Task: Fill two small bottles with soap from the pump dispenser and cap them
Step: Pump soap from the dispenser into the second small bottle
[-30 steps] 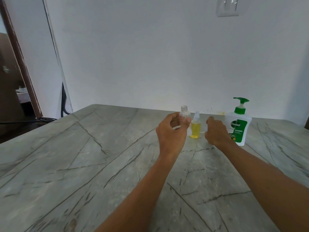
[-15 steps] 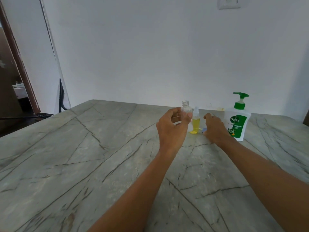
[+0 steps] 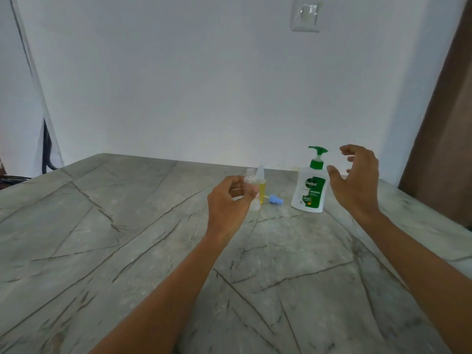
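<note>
My left hand [image 3: 229, 200] grips a clear, uncapped small bottle [image 3: 251, 190] that stands upright near the back of the grey marble table [image 3: 127, 251]. Just behind it stands a second small bottle [image 3: 262, 192] holding yellow liquid, with a white pointed cap on. A light blue cap [image 3: 275, 199] lies on the table to their right. The white soap dispenser [image 3: 310, 190] with a green pump stands further right. My right hand [image 3: 355, 180] hovers beside the pump, fingers spread and loosely curved, holding nothing.
A white wall runs behind the table, with a switch plate [image 3: 305, 16] high up. A brown door or panel [image 3: 444, 136] is at the right edge. Black cables [image 3: 47, 149] hang at the far left.
My right hand has left the spot by the yellow bottle and risen to the right, beside the dispenser's pump. The blue cap now lies in the open on the table. My left hand keeps the clear bottle.
</note>
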Action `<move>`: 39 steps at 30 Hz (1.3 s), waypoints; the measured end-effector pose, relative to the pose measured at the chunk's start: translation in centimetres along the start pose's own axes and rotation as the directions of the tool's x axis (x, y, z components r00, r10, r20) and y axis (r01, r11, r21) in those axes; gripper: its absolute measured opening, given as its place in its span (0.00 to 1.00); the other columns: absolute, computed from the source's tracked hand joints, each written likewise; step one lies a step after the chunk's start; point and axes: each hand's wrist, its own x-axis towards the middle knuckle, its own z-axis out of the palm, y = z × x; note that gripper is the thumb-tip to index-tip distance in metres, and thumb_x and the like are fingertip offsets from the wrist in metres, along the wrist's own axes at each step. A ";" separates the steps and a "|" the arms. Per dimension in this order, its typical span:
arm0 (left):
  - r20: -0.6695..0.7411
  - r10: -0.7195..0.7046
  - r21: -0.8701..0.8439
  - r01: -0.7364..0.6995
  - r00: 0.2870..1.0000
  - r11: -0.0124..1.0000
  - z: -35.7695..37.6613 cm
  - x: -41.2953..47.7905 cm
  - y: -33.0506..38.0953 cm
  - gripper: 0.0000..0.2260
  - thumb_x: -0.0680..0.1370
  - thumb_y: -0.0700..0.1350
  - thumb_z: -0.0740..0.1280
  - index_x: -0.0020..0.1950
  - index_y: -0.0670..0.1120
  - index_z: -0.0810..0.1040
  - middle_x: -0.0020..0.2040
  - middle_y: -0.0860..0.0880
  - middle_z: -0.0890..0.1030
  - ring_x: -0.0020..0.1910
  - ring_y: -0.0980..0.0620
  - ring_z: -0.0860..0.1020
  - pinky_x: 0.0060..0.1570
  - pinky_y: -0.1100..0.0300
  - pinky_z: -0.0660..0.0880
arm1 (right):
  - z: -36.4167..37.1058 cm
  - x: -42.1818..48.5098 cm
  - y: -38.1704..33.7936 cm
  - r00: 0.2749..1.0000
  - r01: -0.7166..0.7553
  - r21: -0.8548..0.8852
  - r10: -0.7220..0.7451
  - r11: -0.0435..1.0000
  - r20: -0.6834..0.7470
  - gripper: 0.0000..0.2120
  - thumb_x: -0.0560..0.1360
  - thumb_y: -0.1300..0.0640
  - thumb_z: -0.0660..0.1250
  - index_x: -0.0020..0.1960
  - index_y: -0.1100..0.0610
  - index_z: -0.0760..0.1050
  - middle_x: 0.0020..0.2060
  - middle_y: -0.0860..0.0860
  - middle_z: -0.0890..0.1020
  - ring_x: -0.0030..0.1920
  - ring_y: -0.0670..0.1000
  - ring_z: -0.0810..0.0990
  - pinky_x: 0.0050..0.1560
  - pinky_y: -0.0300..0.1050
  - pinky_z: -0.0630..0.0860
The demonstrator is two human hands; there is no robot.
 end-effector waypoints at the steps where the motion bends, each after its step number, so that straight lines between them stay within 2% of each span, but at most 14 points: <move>1: 0.013 -0.001 0.010 0.000 1.000 1.000 0.0 -0.1 0.0 0.11 0.73 0.47 0.76 0.53 0.49 0.81 0.46 0.57 0.83 0.44 0.65 0.81 0.42 0.71 0.77 | 0.0 0.3 0.9 0.997 -0.064 -0.001 0.064 0.998 0.042 0.26 0.72 0.58 0.73 0.66 0.54 0.67 0.61 0.52 0.73 0.60 0.53 0.71 0.59 0.52 0.73; 4: 0.038 -0.003 0.031 0.002 0.999 1.000 0.1 -0.3 -0.1 0.10 0.73 0.47 0.75 0.53 0.51 0.81 0.46 0.57 0.83 0.44 0.65 0.81 0.42 0.73 0.77 | 0.7 1.0 2.8 0.970 -0.138 0.012 0.132 0.990 0.204 0.40 0.67 0.53 0.77 0.72 0.49 0.59 0.63 0.54 0.71 0.62 0.55 0.70 0.62 0.56 0.71; 7: 0.049 0.005 0.049 -0.008 0.999 0.999 0.1 -0.3 -0.3 0.11 0.73 0.47 0.76 0.54 0.50 0.81 0.46 0.57 0.84 0.44 0.63 0.82 0.44 0.72 0.77 | 1.8 1.6 3.4 0.932 -0.156 0.068 0.124 0.985 0.341 0.46 0.66 0.54 0.79 0.74 0.46 0.54 0.65 0.57 0.68 0.63 0.55 0.70 0.62 0.55 0.70; 11: 0.058 0.012 0.038 -0.014 0.998 0.999 0.1 -0.2 -0.4 0.12 0.73 0.47 0.76 0.54 0.50 0.80 0.46 0.56 0.84 0.43 0.64 0.81 0.43 0.74 0.75 | 3.5 2.2 3.6 0.921 -0.152 0.108 0.101 0.982 0.376 0.46 0.67 0.55 0.78 0.74 0.42 0.53 0.65 0.57 0.71 0.58 0.52 0.73 0.55 0.47 0.72; 16: 0.080 0.023 0.043 -0.026 0.997 0.999 0.1 -0.2 -0.4 0.11 0.73 0.48 0.76 0.52 0.54 0.79 0.45 0.57 0.83 0.44 0.65 0.80 0.44 0.74 0.75 | 4.7 2.2 3.8 0.914 -0.171 0.182 0.087 0.968 0.397 0.44 0.68 0.59 0.77 0.73 0.42 0.53 0.54 0.52 0.75 0.49 0.53 0.79 0.48 0.46 0.78; 20: 0.089 0.024 0.035 -0.027 0.996 0.999 0.1 -0.2 -0.3 0.11 0.73 0.48 0.76 0.53 0.53 0.79 0.45 0.57 0.83 0.44 0.65 0.81 0.45 0.72 0.77 | 5.4 1.9 4.0 0.913 -0.185 0.212 0.088 0.960 0.398 0.46 0.67 0.61 0.78 0.73 0.43 0.52 0.49 0.48 0.76 0.42 0.45 0.80 0.39 0.35 0.75; 24: 0.093 0.034 0.028 -0.037 0.995 0.999 0.1 -0.3 -0.1 0.10 0.74 0.47 0.75 0.50 0.57 0.78 0.45 0.57 0.83 0.44 0.66 0.80 0.43 0.74 0.75 | 5.8 1.7 3.7 0.939 -0.194 0.230 0.113 0.954 0.323 0.36 0.72 0.55 0.74 0.71 0.46 0.56 0.45 0.46 0.77 0.40 0.41 0.79 0.34 0.29 0.72; 28: 0.093 0.035 0.033 -0.038 0.995 0.999 0.1 -0.4 0.1 0.10 0.74 0.48 0.75 0.48 0.59 0.77 0.44 0.58 0.83 0.43 0.66 0.80 0.43 0.75 0.75 | 6.0 2.5 3.0 0.961 -0.214 0.256 0.156 0.943 0.227 0.21 0.77 0.46 0.65 0.66 0.48 0.62 0.46 0.51 0.78 0.40 0.45 0.79 0.36 0.36 0.73; 31: 0.091 0.032 0.040 -0.035 0.995 0.999 0.1 -0.3 0.0 0.09 0.74 0.48 0.75 0.49 0.58 0.77 0.45 0.57 0.83 0.44 0.66 0.80 0.44 0.74 0.75 | 6.3 3.0 2.7 0.963 -0.240 0.310 0.185 0.920 0.198 0.14 0.80 0.44 0.60 0.61 0.48 0.65 0.47 0.51 0.82 0.44 0.50 0.82 0.41 0.42 0.76; 34: 0.089 0.030 0.030 -0.033 0.996 0.999 0.1 -0.3 0.0 0.09 0.74 0.48 0.75 0.51 0.55 0.79 0.45 0.56 0.84 0.44 0.64 0.81 0.46 0.71 0.77 | 6.6 3.3 2.7 0.957 -0.269 0.315 0.214 0.910 0.197 0.10 0.81 0.45 0.57 0.60 0.47 0.66 0.48 0.51 0.83 0.46 0.50 0.82 0.44 0.44 0.76; 39: 0.091 0.034 0.026 -0.037 0.995 0.999 0.1 -0.3 0.0 0.09 0.73 0.48 0.75 0.52 0.53 0.80 0.45 0.56 0.84 0.44 0.63 0.81 0.46 0.71 0.77 | 6.5 3.3 2.3 0.957 -0.269 0.305 0.217 0.914 0.195 0.09 0.82 0.48 0.54 0.60 0.48 0.66 0.47 0.48 0.82 0.44 0.47 0.81 0.39 0.39 0.74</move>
